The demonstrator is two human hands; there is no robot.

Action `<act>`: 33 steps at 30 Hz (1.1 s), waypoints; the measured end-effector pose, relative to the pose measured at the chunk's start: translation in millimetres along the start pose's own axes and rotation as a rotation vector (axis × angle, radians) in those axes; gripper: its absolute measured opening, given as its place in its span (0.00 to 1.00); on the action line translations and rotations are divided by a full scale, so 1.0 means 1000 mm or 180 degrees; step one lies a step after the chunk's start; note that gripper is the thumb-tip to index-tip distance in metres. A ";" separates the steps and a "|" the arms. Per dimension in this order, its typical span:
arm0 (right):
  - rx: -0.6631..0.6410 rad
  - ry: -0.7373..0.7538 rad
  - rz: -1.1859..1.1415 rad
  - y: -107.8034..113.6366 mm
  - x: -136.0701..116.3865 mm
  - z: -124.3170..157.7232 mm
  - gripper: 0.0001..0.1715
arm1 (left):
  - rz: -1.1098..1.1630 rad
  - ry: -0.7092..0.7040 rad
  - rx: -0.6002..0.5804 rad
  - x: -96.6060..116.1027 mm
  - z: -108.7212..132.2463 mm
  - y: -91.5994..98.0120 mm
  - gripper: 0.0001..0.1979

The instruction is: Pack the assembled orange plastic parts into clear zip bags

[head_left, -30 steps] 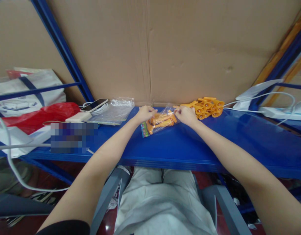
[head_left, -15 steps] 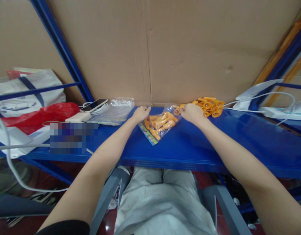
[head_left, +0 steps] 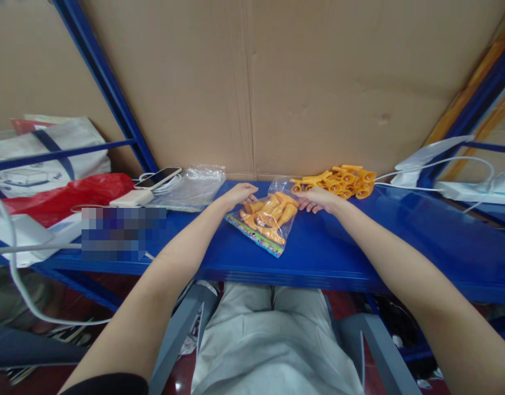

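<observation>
Clear plastic bag of orange flared plastic pieces, on the glossy blue tabletop between left hand (grip can't be told tbh) and loosely spread right hand, is best kept flat.

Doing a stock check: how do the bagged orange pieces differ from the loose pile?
The bagged pieces lie inside a printed clear bag; the loose pile is unwrapped. The bagged pieces are nearer; the loose pile is farther back, to the right. Both are orange with flared ends.
</observation>
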State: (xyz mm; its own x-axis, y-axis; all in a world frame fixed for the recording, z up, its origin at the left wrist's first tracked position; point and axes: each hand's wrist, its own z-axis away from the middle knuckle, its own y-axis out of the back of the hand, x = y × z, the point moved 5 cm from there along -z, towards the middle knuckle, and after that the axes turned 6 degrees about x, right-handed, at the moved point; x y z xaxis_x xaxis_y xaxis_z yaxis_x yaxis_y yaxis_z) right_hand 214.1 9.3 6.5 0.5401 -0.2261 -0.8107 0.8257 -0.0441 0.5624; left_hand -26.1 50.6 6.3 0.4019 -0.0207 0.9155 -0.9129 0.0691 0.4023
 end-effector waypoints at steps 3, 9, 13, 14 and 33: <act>-0.0099 -0.0051 -0.0360 -0.004 -0.001 0.002 0.19 | -0.0088 0.0080 -0.0066 0.000 0.002 0.002 0.06; -0.0166 0.0039 -0.0870 -0.012 -0.003 0.008 0.10 | -0.0307 0.0078 0.0021 -0.004 0.000 0.000 0.08; -0.0119 0.0052 -0.1086 -0.015 -0.005 0.010 0.09 | -0.0111 -0.0250 0.0223 0.000 -0.001 -0.004 0.01; -0.0116 0.0050 -0.1142 -0.016 -0.006 0.010 0.08 | -0.0059 -0.0289 0.0239 0.000 -0.002 -0.004 0.03; 0.0110 -0.0003 -0.1335 -0.017 -0.007 0.007 0.11 | 0.0337 -0.0056 0.0337 -0.009 -0.013 -0.003 0.10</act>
State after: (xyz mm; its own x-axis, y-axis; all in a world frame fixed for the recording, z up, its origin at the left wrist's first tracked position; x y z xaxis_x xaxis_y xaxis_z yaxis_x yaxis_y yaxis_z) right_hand 194.6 4.5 3.8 0.1581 -0.1826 -0.9704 0.9680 -0.1651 0.1888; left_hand -25.9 63.5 -3.7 0.3025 -0.0363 0.9525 -0.9529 -0.0339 0.3014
